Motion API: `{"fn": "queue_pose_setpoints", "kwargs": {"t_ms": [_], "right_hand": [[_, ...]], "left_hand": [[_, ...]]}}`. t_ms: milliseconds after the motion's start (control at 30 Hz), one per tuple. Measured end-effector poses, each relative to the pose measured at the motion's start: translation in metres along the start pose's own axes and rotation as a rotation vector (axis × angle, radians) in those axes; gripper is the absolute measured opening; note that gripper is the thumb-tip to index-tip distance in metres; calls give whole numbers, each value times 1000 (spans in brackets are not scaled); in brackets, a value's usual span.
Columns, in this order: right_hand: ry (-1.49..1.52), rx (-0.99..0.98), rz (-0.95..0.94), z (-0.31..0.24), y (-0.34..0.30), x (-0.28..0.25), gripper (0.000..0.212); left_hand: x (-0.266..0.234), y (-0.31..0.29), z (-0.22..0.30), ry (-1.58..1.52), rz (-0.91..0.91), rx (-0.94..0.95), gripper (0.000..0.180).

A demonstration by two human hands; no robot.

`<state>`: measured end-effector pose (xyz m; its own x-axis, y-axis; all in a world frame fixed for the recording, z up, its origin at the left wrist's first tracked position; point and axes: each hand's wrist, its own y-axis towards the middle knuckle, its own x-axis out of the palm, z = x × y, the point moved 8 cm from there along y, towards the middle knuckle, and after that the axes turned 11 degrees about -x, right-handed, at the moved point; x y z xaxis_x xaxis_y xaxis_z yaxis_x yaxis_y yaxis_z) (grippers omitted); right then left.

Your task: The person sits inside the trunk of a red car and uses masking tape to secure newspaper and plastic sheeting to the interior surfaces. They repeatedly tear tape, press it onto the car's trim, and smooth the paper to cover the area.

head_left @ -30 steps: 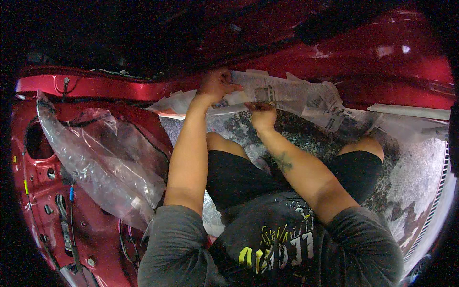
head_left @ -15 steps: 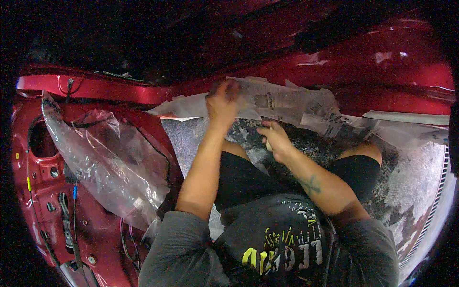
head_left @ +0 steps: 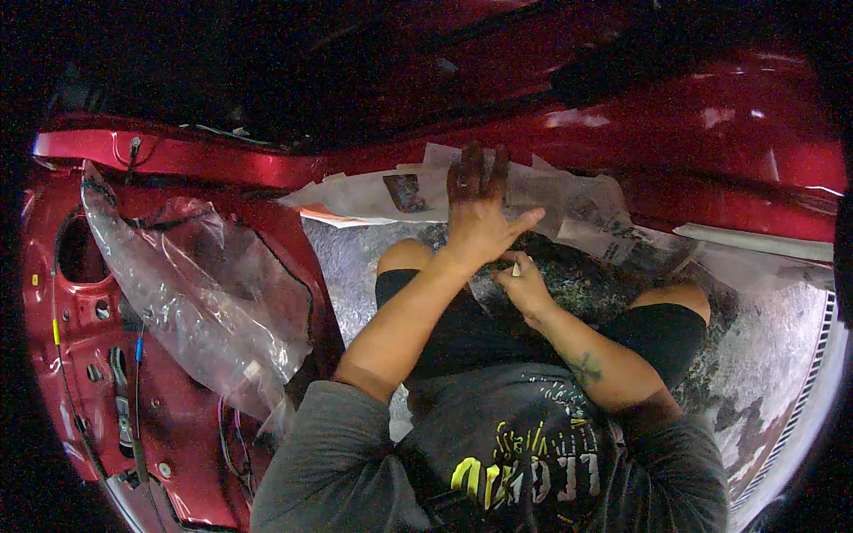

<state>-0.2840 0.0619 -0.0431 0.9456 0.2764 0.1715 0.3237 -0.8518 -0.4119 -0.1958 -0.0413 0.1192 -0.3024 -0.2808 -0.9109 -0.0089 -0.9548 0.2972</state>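
Observation:
My left hand (head_left: 481, 213) is spread with its fingers apart over a long strip of printed paper sheet (head_left: 569, 200). Its palm side faces the sheet, and the fingertips reach the sheet's upper edge at the red car body (head_left: 657, 142). Just below and to the right, my right hand (head_left: 529, 291) is closed, with a small pale piece (head_left: 516, 270) showing between thumb and fingers. What that piece is, I cannot make out. The sheet hangs along the lower edge of the red bodywork.
On the left stands a red door shell (head_left: 80, 355) with cables, partly covered by crumpled clear plastic film (head_left: 204, 284). A pale strip (head_left: 755, 242) lies along the bodywork at right. The blotchy grey floor (head_left: 755, 355) lies beneath, with a dark slotted edge (head_left: 813, 373) at far right.
My left hand has shifted right along the paper and opened out its fingers. My right hand has moved slightly down and right, still holding the pale piece.

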Motion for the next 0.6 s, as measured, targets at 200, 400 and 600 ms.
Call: {"fn": "queue_pose_setpoints", "kwargs": {"t_ms": [200,400,600], "right_hand": [[-185,-97,-71,7,0,9,59],[-478,-274,-27,-22,-1,-5,70],[-445,-211,-56,-49,-21,-24,91]], "left_hand": [[-6,5,-47,179,-13,45,104],[-10,5,-52,145,22,-111,88],[-98,-27,-122,-291,307,-523,43]]}}
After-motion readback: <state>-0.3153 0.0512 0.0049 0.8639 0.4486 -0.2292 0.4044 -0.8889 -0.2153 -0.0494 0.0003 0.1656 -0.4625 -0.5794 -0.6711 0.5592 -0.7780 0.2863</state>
